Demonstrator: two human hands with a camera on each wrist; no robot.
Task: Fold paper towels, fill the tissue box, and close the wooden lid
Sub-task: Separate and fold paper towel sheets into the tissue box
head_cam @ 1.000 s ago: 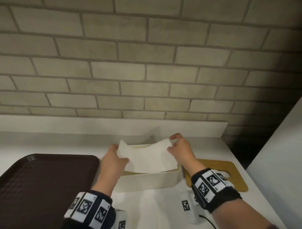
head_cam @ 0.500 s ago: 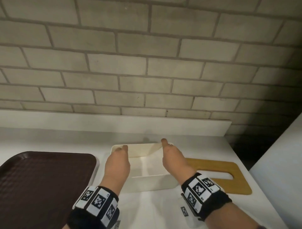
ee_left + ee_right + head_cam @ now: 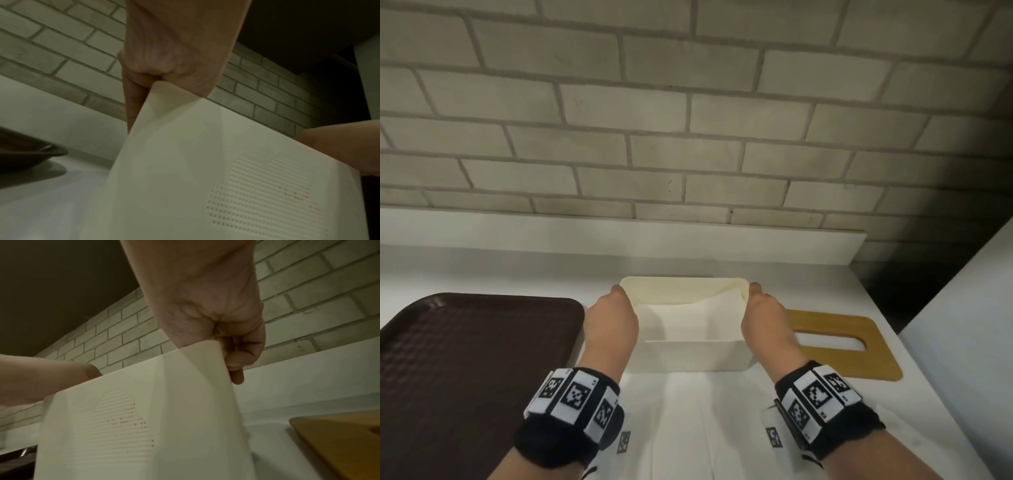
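The white tissue box (image 3: 688, 356) stands open on the white counter, with a folded paper towel (image 3: 709, 318) lying inside it. My left hand (image 3: 616, 318) grips the box's left end wall, and its fingers (image 3: 131, 100) curl down the outside at the far corner. My right hand (image 3: 763, 315) grips the right end wall in the same way, with its fingers (image 3: 238, 356) down the outside. The wooden lid (image 3: 859, 359), with its oval slot, lies flat on the counter just right of the box. The wrist views show the box's perforated front wall (image 3: 257, 194) (image 3: 123, 426).
A dark brown tray (image 3: 465, 359) sits left of the box, close to my left wrist. Unfolded white paper towels (image 3: 688, 428) lie on the counter between my forearms. A brick wall and a low white ledge (image 3: 619, 246) run behind. A white panel (image 3: 962, 325) rises at the right.
A second ago both hands held a paper towel over the box. They lowered it in, let go, and now grip the box's two end walls.
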